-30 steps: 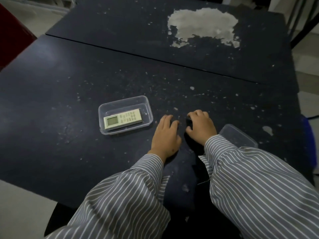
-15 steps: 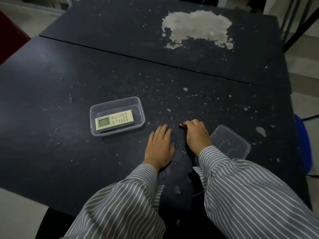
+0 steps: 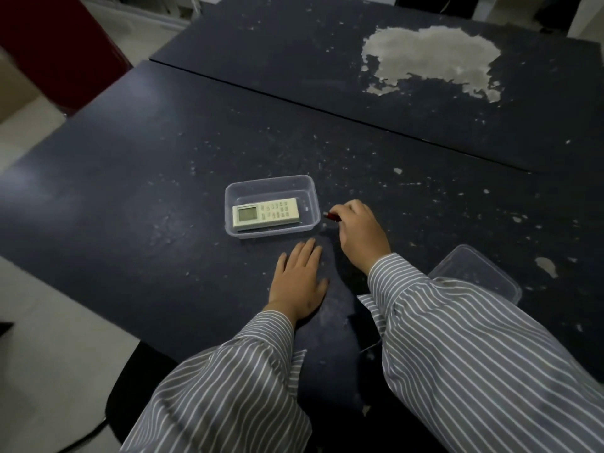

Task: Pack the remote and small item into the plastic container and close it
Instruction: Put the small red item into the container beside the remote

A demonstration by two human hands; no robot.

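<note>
A clear plastic container (image 3: pixel 271 185) stands open on the dark table, with a white remote (image 3: pixel 266 213) lying flat inside it, screen to the left. My right hand (image 3: pixel 361 233) is just right of the container's rim and pinches a small red item (image 3: pixel 331 216) whose tip pokes out toward the container. My left hand (image 3: pixel 299 279) rests flat on the table in front of the container, fingers spread, holding nothing. The clear lid (image 3: pixel 480 273) lies on the table to the right, partly hidden behind my right sleeve.
The dark table (image 3: pixel 163 178) is worn, with a large pale patch of peeled surface (image 3: pixel 431 60) at the far right. A seam runs across it behind the container. A red object (image 3: pixel 49 44) stands off the table's far left corner.
My right hand has lifted the small red item off the table and carried it left, up to the container's right rim. My left hand stays flat. The camera view has shifted.
</note>
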